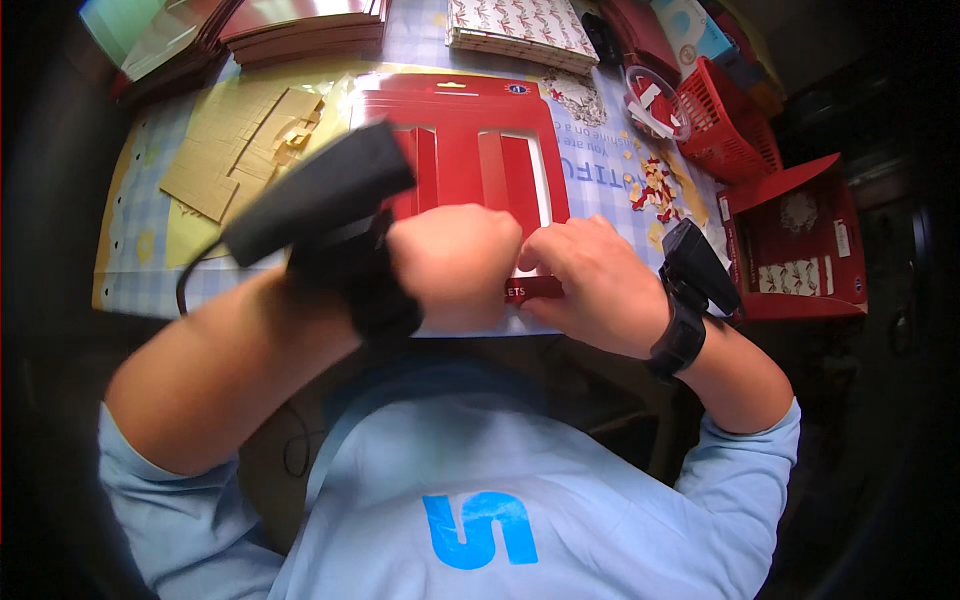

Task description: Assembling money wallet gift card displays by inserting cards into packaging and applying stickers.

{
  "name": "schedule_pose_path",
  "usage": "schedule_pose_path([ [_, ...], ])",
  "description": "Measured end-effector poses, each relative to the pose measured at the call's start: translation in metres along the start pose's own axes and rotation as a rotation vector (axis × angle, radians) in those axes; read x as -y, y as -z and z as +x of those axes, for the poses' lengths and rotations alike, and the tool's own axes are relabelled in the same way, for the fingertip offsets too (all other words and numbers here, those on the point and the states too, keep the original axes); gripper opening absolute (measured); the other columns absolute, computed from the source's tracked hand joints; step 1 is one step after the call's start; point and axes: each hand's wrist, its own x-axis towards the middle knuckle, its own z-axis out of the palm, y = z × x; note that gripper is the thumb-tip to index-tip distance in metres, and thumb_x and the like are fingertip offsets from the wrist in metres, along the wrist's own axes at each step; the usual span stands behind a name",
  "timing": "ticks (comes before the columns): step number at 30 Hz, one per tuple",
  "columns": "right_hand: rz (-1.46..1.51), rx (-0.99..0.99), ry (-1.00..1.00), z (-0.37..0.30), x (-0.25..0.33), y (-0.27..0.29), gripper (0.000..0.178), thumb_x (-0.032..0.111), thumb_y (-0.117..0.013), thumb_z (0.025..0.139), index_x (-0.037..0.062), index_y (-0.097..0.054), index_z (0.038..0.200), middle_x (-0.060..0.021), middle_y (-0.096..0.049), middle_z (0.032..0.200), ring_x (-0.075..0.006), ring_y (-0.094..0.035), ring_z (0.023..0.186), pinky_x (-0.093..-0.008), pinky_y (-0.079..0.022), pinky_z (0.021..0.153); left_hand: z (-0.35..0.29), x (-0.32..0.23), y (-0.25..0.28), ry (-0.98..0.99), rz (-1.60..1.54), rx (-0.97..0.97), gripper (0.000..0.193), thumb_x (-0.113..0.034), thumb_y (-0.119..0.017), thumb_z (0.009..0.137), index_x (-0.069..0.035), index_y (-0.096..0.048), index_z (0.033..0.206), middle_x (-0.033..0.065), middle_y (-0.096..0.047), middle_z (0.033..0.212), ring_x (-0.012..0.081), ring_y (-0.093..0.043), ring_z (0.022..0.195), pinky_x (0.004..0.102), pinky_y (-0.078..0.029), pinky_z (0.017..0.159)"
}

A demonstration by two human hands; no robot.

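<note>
A flat red cardboard box (455, 108) with window cut-outs and a hang slot lies in front of me, its near end at the table's front edge. My left hand (460, 262) is a closed fist over the near left part of this box. It is slightly blurred, and whatever its fingers hold is hidden under it. Close beside it, my right hand (600, 285) has its thumb and curled fingers at the box's near right corner, gripping the red edge. Each wrist wears a black strapped device.
Yellowish cardboard pieces (225, 150) lie at the left. Stacked red cartons (305, 30) and a patterned stack (525, 30) stand at the back. To the right are a round clear tub (655, 105), a red plastic basket (725, 120), paper scraps (655, 190) and an open red box (800, 240).
</note>
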Motion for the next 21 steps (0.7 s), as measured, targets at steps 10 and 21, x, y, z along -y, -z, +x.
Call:
schedule_pose_path([
  [10, 0.170, -0.154, 0.045, -0.009, -0.013, -0.012, 0.030, 0.015, -0.079, 0.071, 0.0068, -0.058, 0.091, -0.0085, -0.063, 0.084, -0.0301, -0.061, 0.083, -0.0406, -0.045, 0.077, 0.028, -0.020, 0.032, 0.414, -0.233, 0.345, 0.021, -0.019, -0.063, 0.084, -0.001, -0.069, 0.078, 0.0057, -0.066, 0.065, 0.0124, -0.063, 0.057, 0.0257, -0.051, 0.054],
  [21, 0.227, -0.169, 0.104, -0.011, -0.019, -0.019, 0.025, 0.016, -0.077, 0.070, 0.0055, -0.061, 0.087, -0.0113, -0.059, 0.086, -0.0314, -0.058, 0.086, -0.0410, -0.046, 0.078, 0.040, -0.017, 0.021, 0.361, -0.050, 0.382, 0.030, -0.030, -0.070, 0.079, -0.003, -0.067, 0.066, 0.0044, -0.064, 0.059, 0.0120, -0.061, 0.051, 0.0248, -0.047, 0.047],
])
